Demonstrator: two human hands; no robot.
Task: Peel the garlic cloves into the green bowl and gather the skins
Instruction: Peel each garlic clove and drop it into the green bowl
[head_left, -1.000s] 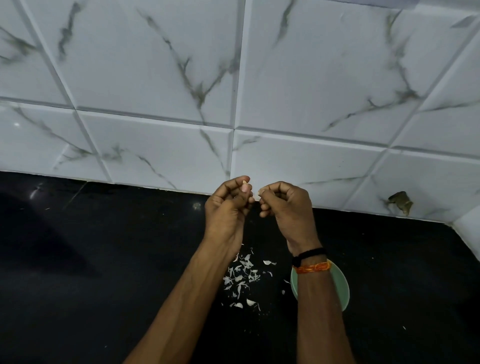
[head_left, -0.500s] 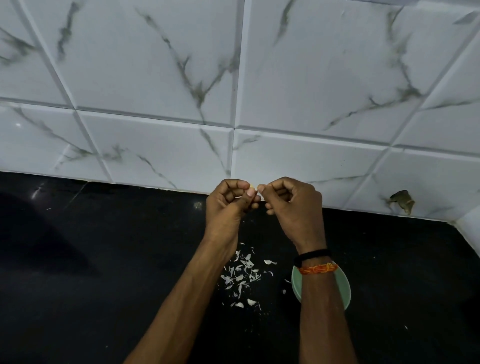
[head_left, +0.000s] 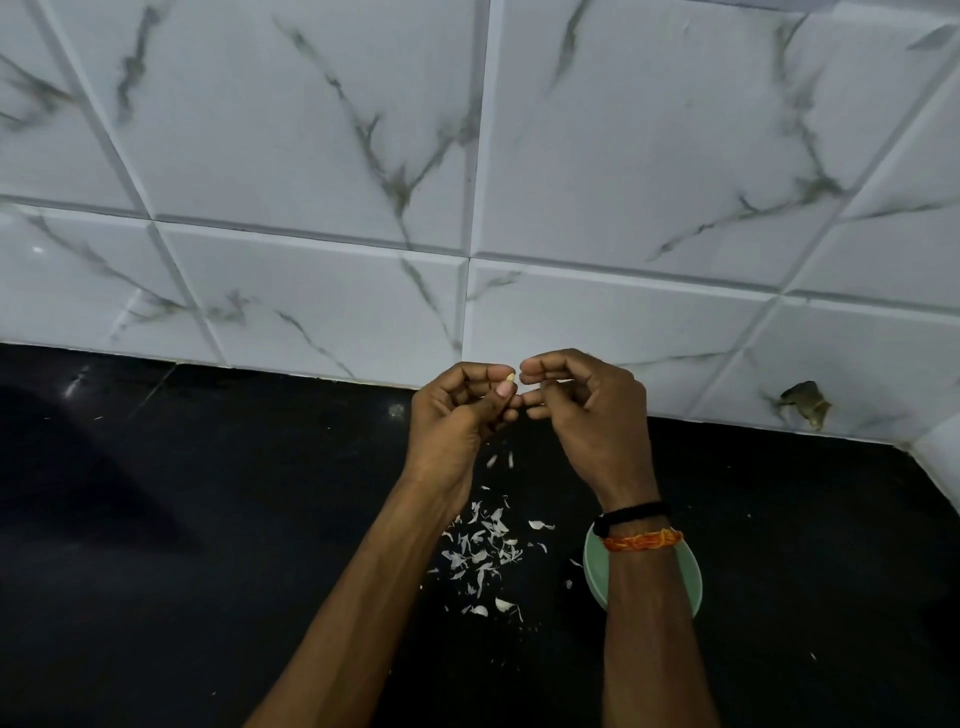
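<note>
My left hand (head_left: 457, 415) pinches a small pale garlic clove (head_left: 510, 376) between thumb and fingertips, raised above the black counter. My right hand (head_left: 587, 410) faces it, its curled fingertips at the clove's tip. Two skin flakes (head_left: 501, 459) show in the air just below the hands. A scatter of white garlic skins (head_left: 483, 551) lies on the counter between my forearms. The green bowl (head_left: 595, 566) sits on the counter under my right wrist, mostly hidden by the forearm; its contents are out of sight.
The black counter (head_left: 182, 519) runs to a white marble-tiled wall (head_left: 467, 182) behind the hands. A chipped, dirty patch (head_left: 805, 402) marks the wall at the right, near the corner. A few stray skin bits lie at the far left of the counter.
Both hands have stayed raised, working the clove with small finger movements. Skin flakes now fall below them. The pile and bowl have not moved.
</note>
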